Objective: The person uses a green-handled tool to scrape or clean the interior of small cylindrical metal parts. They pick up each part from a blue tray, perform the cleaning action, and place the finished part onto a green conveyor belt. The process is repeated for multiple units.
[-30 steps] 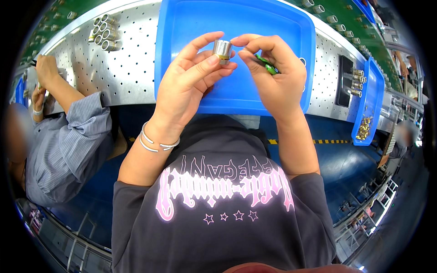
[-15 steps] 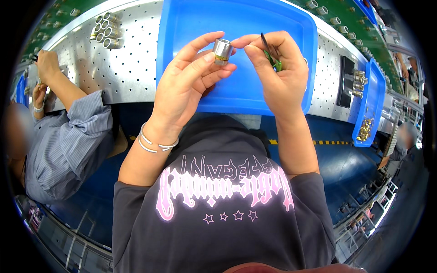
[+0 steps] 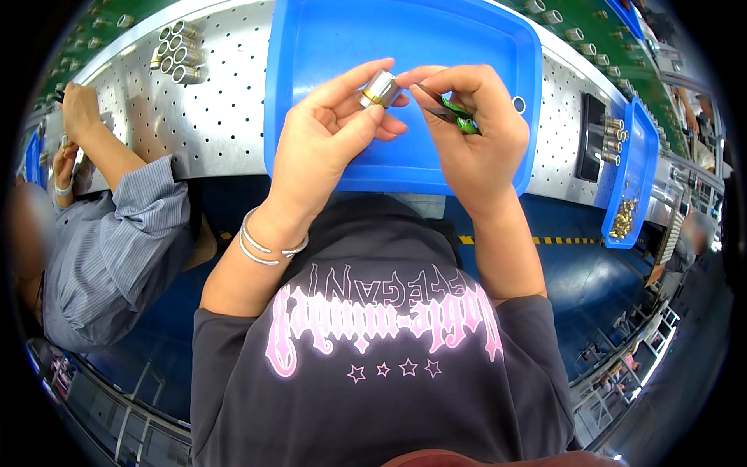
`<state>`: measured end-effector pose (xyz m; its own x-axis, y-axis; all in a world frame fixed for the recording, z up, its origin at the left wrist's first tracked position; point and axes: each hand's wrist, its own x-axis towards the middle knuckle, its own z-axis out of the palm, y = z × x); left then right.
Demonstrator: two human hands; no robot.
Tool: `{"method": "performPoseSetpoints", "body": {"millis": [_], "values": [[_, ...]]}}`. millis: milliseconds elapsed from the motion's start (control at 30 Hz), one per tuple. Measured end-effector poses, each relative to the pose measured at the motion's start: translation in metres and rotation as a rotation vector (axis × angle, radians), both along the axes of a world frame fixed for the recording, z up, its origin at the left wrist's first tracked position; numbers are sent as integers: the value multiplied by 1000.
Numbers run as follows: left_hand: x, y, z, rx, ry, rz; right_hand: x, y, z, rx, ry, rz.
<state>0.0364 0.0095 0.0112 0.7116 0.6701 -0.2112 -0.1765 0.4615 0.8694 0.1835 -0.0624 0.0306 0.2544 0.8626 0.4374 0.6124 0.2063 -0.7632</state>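
The left hand (image 3: 327,144) is closed around a small metal cylinder (image 3: 380,88) with a brass-coloured band, pinched between thumb and fingertips and held in the air above the blue tray (image 3: 311,93); the right hand (image 3: 475,136) is closed on green-handled tweezers (image 3: 451,117), its index finger and thumb meeting just at the cylinder's upper end.

As a judgement, the work in hand looks like fine fitting or checking at the cylinder's end face; to do it well the left hand should keep the cylinder steady and turned toward the eyes, gripping on the body and not over the end; the tweezers ought to come in with a light touch, wrists close together for support, and all of it kept over the tray so that anything dropped lands there.

The cylinder's long axis lies tilted, running from lower left to upper right in the head view; its silver end points up and right toward the right hand's fingers, its banded end toward the left palm.

On the perforated metal surface (image 3: 218,124) to the left lies a cluster of similar cylinders (image 3: 177,53); a narrower blue bin (image 3: 634,179) with small brass parts stands at the right; another person's sleeve (image 3: 117,241) shows at the left.
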Motion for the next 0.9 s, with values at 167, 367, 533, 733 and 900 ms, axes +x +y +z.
{"method": "performPoseSetpoints", "body": {"millis": [167, 367, 533, 733, 900], "values": [[0, -3, -1, 75, 3, 31, -2, 3, -6, 76, 86, -45], [-3, -1, 3, 94, 23, -29, -2, 0, 3, -6, 388, -25], [-4, 0, 5, 72, -19, -33, 0, 0, 7, -15, 380, -158], [-5, 1, 8, -46, -34, 93, 2, -5, 15, 8, 124, -62], [-4, 0, 11, -11, -85, 112, -3, -6, 11, -48, -28, -50]]}}
